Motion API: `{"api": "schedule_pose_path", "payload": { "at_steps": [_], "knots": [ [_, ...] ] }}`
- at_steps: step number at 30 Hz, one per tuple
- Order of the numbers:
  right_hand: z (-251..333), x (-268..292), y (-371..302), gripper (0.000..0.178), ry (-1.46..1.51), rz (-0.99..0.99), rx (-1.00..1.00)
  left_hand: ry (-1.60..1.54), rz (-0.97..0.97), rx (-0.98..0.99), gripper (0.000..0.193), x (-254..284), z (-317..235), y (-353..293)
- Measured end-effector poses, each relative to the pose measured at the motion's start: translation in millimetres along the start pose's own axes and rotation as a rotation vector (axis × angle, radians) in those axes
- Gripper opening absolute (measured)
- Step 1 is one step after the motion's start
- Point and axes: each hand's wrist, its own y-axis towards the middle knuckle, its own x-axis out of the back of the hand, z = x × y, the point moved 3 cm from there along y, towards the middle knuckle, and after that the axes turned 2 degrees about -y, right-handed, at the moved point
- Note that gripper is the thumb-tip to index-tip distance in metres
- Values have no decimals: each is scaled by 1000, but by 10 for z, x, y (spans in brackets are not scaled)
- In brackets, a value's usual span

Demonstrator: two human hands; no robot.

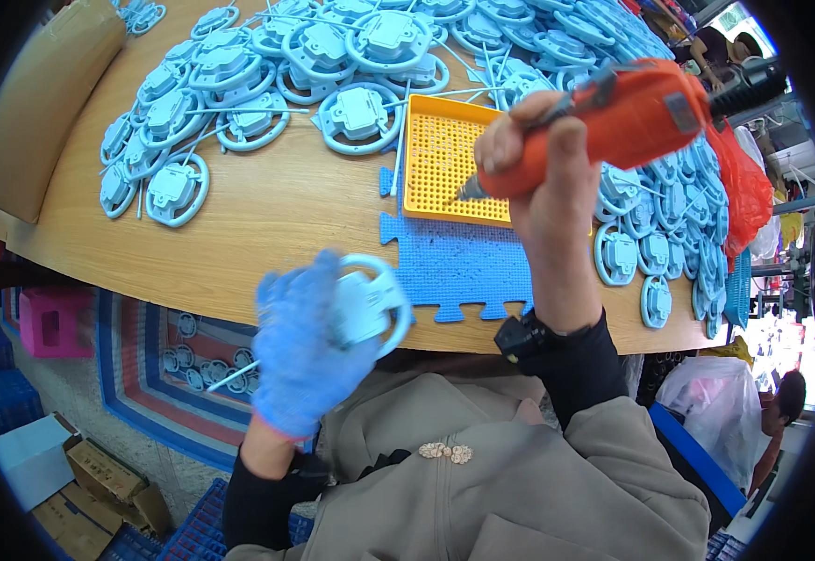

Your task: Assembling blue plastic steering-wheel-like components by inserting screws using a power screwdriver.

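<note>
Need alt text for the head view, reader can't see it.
A bare right hand grips an orange power screwdriver, its bit angled toward a yellow perforated tray on a blue foam mat; the blue-gloved left hand holds a pale-blue wheel-shaped part. Similar parts heap the wooden table.

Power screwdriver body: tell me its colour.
The power screwdriver body is orange-red, seen in the head view.

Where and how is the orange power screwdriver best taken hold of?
Probably round the front of its body, from the near side, as the right hand does: the orange power screwdriver is rounded there, its metal tip points down-left over the yellow tray, and a black ribbed piece extends from its rear.
</note>
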Motion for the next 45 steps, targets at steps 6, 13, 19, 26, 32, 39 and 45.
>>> {"api": "schedule_pose_path", "payload": {
  "at_steps": [6, 13, 19, 26, 32, 39, 45],
  "knots": [
    [-371, 35, 176, 38, -52, -71, 22, 197, 124, 156, 89, 609, 386, -563],
    [-450, -24, 156, 41, -12, -101, -49, 165, 182, -42, 72, 460, 343, 203],
    [-110, -29, 82, 33, 101, -102, 56, 141, 6, -260, 74, -323, 692, 1578],
    [58, 187, -107, 45, 92, -118, 17, 304, 208, -104, 82, -489, 730, 1993],
    [118, 329, -200, 47, 100, -144, 35, 155, 92, 24, 93, -146, 712, 1261],
    [543, 251, -348, 59, 188, -65, 8, -174, -267, -145, 89, -226, 167, 167],
    [843, 249, -508, 66, 222, 13, 9, -310, 58, -517, 74, -694, -327, 336]
  ]
}}
